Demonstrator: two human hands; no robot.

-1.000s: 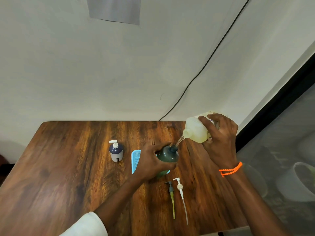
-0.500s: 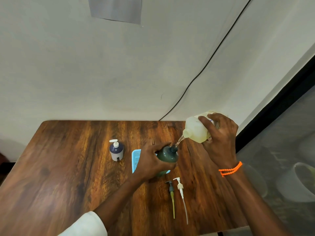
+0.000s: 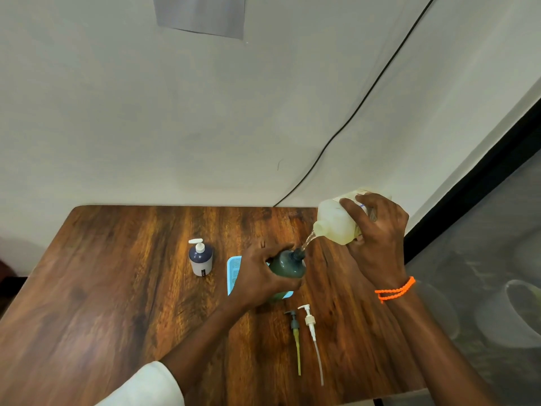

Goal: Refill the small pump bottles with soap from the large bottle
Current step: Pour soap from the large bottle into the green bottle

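On the wooden table (image 3: 102, 288), toward the left, a small navy pump bottle (image 3: 200, 260) stands upright with its white pump fitted. At its 3 o'clock lies a blue tray (image 3: 233, 273), and over it the left hand (image 3: 257, 276) wraps its fingers around a dark green bottle (image 3: 285, 266), tilted, neck open. At the green bottle's 6 o'clock two loose pumps lie side by side, a grey pump (image 3: 295, 332) and a white pump (image 3: 311, 326). At its 1 o'clock the right hand (image 3: 377, 244) clasps the large pale bottle (image 3: 333, 224), tipped so a thin stream of soap (image 3: 308, 241) falls into the green neck
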